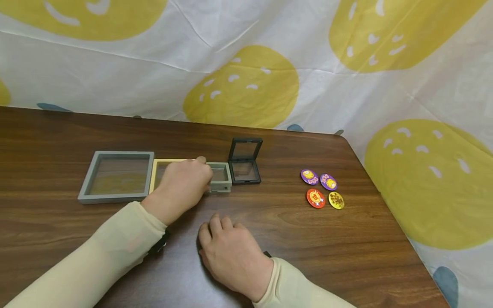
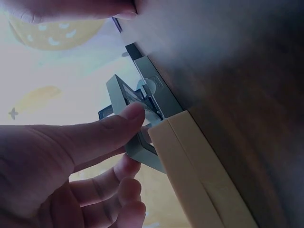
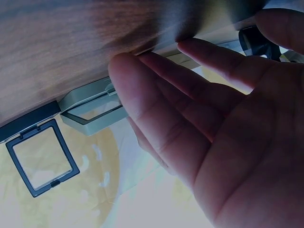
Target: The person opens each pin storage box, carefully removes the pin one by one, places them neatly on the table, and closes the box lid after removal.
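My left hand (image 1: 181, 184) pinches the tilted-up lid of a small grey-green display frame (image 1: 221, 187) between thumb and fingers. In the left wrist view the lid (image 2: 147, 157) stands partly raised from its base (image 2: 159, 90). A pale yellow frame (image 2: 190, 171) lies directly beside it, mostly behind the left hand in the head view. My right hand (image 1: 235, 256) rests on the table with relaxed fingers, holding nothing. On the grey-green frame's right stands a black frame (image 1: 252, 182), its lid (image 3: 73, 161) swung upright.
A large grey frame (image 1: 111, 198) lies shut at the row's left end. On the right lie several round badges: a purple one (image 1: 309, 176), another purple one (image 1: 328, 182), a red one (image 1: 316, 198) and a yellow one (image 1: 336, 200). A patterned curtain (image 1: 154, 77) hangs behind the wooden table (image 1: 292, 248).
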A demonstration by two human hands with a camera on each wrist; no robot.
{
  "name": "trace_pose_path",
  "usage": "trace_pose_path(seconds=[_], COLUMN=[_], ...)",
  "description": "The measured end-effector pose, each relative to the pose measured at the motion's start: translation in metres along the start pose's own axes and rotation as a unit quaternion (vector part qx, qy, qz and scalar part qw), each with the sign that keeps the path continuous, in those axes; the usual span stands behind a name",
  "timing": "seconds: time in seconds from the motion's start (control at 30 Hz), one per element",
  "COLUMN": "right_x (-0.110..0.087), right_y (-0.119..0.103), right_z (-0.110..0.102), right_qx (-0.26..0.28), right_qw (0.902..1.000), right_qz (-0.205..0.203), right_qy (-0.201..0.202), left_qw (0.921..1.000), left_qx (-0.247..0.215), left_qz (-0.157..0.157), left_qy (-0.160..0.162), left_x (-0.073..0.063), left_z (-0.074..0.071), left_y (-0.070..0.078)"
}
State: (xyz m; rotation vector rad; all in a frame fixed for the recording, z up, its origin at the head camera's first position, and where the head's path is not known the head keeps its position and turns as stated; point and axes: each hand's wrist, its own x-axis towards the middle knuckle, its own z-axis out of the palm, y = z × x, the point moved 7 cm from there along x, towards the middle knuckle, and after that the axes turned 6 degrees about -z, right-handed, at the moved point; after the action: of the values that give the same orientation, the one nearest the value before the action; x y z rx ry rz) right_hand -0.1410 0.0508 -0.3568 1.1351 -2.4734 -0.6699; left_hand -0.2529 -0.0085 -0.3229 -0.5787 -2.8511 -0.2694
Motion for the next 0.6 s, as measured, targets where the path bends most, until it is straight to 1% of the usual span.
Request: trace_pose_path(seconds=[0.1, 0.27, 0.47, 0.6], right_x=[0.0002, 0.0002, -0.0004, -0.0002], right_y=[-0.0001, -0.0003, -0.0006, -0.0006], right_z=[-0.0004, -0.0005, 0.0005, 0.0004], right_qx=[-0.001, -0.001, -0.001, -0.004], right_qw=[1.0000, 1.0000, 1.0000, 1.0000], right_qz=[0.000, 0.000, -0.002, -0.001], right_qy=[0.004, 0.005, -0.002, 0.001], left_qw=[1.0000, 0.9994, 0.9991, 0.9989], left_qx=[0.001, 0.013, 0.020, 0.019], left_qz=[-0.004, -0.006, -0.001, 0.001], left_qy=[-0.008, -0.031, -0.038, -0.043], left_x=[0.0001, 0.0002, -0.0006, 0.0000], left_z=[0.0011, 0.0049, 0.0074, 0.0076], left_y=[0.0000, 0.0010, 0.0017, 0.0015])
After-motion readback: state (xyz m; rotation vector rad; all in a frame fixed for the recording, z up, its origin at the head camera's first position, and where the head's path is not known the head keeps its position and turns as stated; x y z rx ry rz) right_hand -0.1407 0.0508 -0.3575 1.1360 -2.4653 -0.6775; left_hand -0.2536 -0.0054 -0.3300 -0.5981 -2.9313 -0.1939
